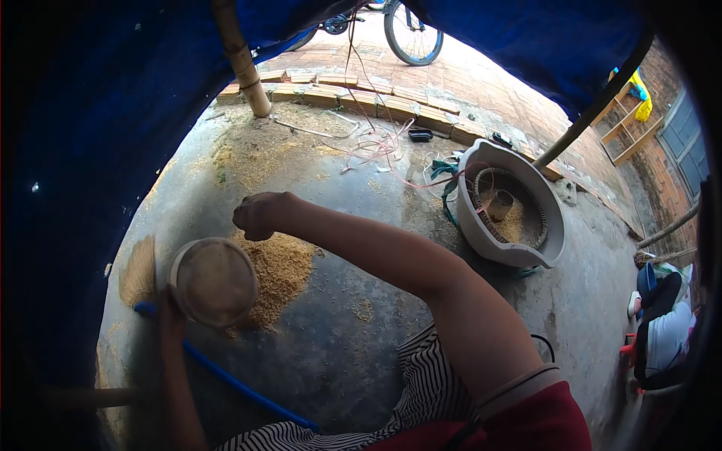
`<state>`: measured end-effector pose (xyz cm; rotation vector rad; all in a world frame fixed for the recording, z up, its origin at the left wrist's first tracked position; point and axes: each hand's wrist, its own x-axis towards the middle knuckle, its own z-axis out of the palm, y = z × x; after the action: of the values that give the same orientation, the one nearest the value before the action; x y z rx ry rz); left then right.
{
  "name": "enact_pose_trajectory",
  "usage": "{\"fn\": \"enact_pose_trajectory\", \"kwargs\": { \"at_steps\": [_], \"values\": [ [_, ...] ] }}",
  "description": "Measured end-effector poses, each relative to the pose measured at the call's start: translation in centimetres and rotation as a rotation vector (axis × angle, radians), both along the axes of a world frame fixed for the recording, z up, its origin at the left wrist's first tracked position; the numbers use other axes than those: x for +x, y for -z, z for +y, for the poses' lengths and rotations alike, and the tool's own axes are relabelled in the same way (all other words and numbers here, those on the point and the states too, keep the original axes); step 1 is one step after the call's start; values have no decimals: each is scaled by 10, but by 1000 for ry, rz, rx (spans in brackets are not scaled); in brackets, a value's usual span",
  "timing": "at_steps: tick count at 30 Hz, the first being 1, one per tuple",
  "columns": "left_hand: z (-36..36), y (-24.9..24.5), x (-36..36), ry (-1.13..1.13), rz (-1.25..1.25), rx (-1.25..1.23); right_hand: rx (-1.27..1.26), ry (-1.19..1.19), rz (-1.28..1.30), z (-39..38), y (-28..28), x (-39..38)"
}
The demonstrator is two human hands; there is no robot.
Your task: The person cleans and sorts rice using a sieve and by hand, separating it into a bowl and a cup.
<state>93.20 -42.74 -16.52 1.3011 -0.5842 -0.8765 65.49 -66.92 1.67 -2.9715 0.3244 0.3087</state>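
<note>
Far left: blue tarp point(60, 150), hanging. Next to it, straw broom point(138, 270) flat on the floor, bristles pointing far. A blue rod point(241, 387) starts at the bristles' near end, passes the left forearm, and runs right to the striped cloth point(425, 372) at the near edge.

Left hand point(173, 302) grips the left rim of the round pan point(216, 282), fingers mostly hidden. Pan is on the left, up against the near-left side of the grain pile point(282, 274) and covering part of it in view. Can't tell if it touches the floor.

Right hand point(259, 216) is just beyond the pile, curled narrow like a loose fist, knuckles up (can't tell if anything is inside it). Far of that: bamboo pole point(247, 68), with scattered grain point(256, 154) around its foot.

Middle, far side: tangled wires point(376, 146) on the floor, then a row of bricks point(361, 101), bike point(414, 37) beyond.

Right of the hands, well apart: big grey tub point(553, 218), with a round basket point(532, 197) inside. Basket has grain plus a small can point(499, 205) in it. Green cloth point(445, 169) sits at the tub's left side.

Far right: wooden frame point(623, 124) with yellow cloth point(644, 101), and nearer, a person point(668, 338), partly cut off.
</note>
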Motion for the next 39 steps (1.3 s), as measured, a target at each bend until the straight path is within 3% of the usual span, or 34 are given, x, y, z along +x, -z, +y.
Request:
{"fn": "enact_pose_trajectory", "kwargs": {
  "at_steps": [2, 4, 5, 10, 14, 17, 20, 23, 24, 26, 28, 30, 33, 36, 38, 39],
  "values": [
    [-7, -5, -28, 224, -68, -86, -11, -5, 10, -1, 1, 0],
    [-17, -12, -54, 234, 742, -54, 21, 21, 30, 0, 3, -2],
    [-17, -14, -62, 227, 878, -40, 13, 26, 54, -1, 4, -2],
    [-17, -19, -71, 205, 930, -71, 7, 55, 63, -5, 13, -4],
    [-13, -34, -51, -54, 884, -64, 37, 53, 113, 0, -4, -8],
    [-18, -54, -35, -29, 813, -194, 106, 83, 109, 3, -12, -13],
    [-24, -107, -42, -7, 621, -302, 74, 91, 49, -10, 5, -26],
    [-36, -161, -74, 189, -433, 33, 106, 231, 161, -8, 4, -50],
    [-41, -174, -91, 227, -420, 17, 102, 272, 173, -7, 5, -63],
    [-54, -186, -121, 583, -902, 138, 165, 310, 160, -3, 5, -93],
    [-63, -181, -146, 712, -1041, 80, 128, 356, 249, 1, 15, -122],
    [-68, -166, -161, 949, -1393, 48, 208, 541, 365, 8, 28, -144],
    [-66, -154, -168, 1067, -1236, 106, 224, 535, 384, 30, 30, -159],
    [-53, -149, -174, 1053, -1316, 56, 138, 353, 274, 52, 37, -159],
    [-47, -144, -180, 1088, -1313, 29, 23, 21, -47, 68, 50, -158],
    [-45, -142, -183, 1117, -1307, 3, 23, 34, -52, 73, 55, -157]
  ]
}}
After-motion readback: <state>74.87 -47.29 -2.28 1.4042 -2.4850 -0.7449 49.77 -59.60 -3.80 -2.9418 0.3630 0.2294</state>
